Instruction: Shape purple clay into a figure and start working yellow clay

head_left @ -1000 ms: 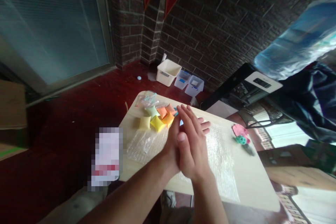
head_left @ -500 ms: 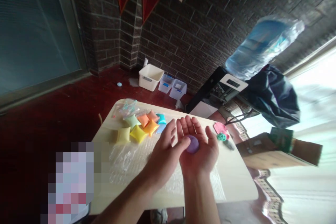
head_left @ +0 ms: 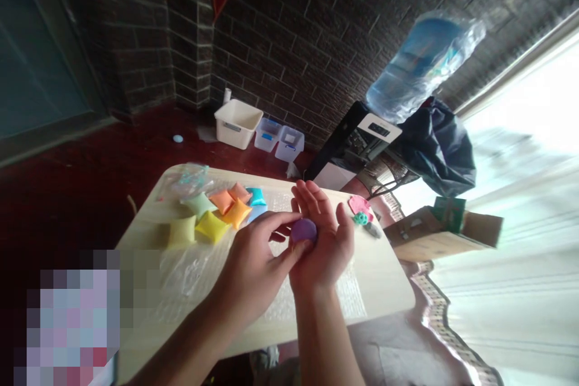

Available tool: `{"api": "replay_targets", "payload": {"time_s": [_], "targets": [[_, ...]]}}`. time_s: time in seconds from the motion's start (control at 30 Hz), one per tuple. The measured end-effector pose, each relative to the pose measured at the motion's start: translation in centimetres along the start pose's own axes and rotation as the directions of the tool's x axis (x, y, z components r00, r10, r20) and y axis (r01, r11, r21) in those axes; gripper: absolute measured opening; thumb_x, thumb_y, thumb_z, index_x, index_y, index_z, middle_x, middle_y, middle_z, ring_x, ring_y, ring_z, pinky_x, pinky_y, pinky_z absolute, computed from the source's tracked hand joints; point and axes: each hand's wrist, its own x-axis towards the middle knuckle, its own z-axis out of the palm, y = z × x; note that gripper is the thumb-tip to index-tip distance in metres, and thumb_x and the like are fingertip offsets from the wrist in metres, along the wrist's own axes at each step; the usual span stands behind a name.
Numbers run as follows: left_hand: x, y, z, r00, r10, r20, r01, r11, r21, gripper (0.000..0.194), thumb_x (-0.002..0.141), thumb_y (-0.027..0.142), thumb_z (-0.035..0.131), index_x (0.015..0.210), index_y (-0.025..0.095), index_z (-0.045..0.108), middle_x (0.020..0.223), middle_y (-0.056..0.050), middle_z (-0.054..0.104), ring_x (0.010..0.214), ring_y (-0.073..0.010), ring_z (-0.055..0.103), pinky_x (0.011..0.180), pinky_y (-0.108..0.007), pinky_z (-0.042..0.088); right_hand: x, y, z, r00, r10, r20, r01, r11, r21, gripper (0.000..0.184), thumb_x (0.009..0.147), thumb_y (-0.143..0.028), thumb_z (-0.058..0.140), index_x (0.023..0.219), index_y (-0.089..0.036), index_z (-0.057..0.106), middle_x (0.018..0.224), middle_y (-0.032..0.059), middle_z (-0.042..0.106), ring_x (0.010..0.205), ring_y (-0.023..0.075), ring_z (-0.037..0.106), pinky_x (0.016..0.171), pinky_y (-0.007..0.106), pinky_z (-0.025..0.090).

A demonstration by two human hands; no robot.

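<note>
A smooth ball of purple modelling clay point(head_left: 304, 231) sits between my two hands, above the table. My left hand point(head_left: 256, 256) is closed on it, thumb on the near side and fingers curled behind. Under and beside the ball, my right hand point(head_left: 326, 248) is palm up with its fingers stretched out; the ball touches its palm on the thumbless side. Soft pillow-shaped packets in several colours, among them a yellow packet point(head_left: 212, 227) and an orange packet point(head_left: 237, 213), lie left of my hands. A flat pink piece point(head_left: 360, 205) and a teal lumpy piece point(head_left: 360, 219) lie to the right.
The pale table point(head_left: 384, 289) carries bubble wrap point(head_left: 355, 298) and a crumpled clear bag point(head_left: 185, 274). Beyond it stand a white bin point(head_left: 237, 132), clear boxes point(head_left: 289, 145) and a water dispenser point(head_left: 357, 145). A cardboard box point(head_left: 456, 238) is at the right.
My left hand's fingers have curled round the ball, which has moved toward the left edge of my right palm. The whole view has shifted, so the room appears further left.
</note>
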Motion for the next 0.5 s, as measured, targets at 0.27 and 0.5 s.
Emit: {"api": "replay_targets", "payload": {"time_s": [0.27,0.5], "targets": [[0.12,-0.7,-0.48,0.98,0.193,0.041,-0.196,0.929,0.314,0.032,0.094,0.013,0.063,0.121,0.026,0.076,0.116,-0.009,0.076,0.11,-0.0305,0.07,0.096,-0.045,0.054,0.09,0.33,0.08,0.998,0.046,0.041,-0.047,0.998,0.041,0.056,0.098,-0.057,0.035,0.109,-0.021,0.077,0.129,0.0125,0.078,0.127,0.0346,0.071,0.115,0.059,0.048],[-0.39,-0.3,0.22,0.975,0.202,0.092,-0.22,0.931,0.29,0.044,0.096,0.008,0.054,0.129,0.029,0.076,0.116,-0.009,0.077,0.109,-0.0311,0.072,0.096,-0.045,0.055,0.1,0.45,0.43,0.997,-0.042,-0.063,0.041,0.999,-0.02,0.055,0.099,-0.054,0.034,0.113,-0.021,0.075,0.133,0.0115,0.076,0.136,0.0335,0.065,0.121,0.059,0.041]]}}
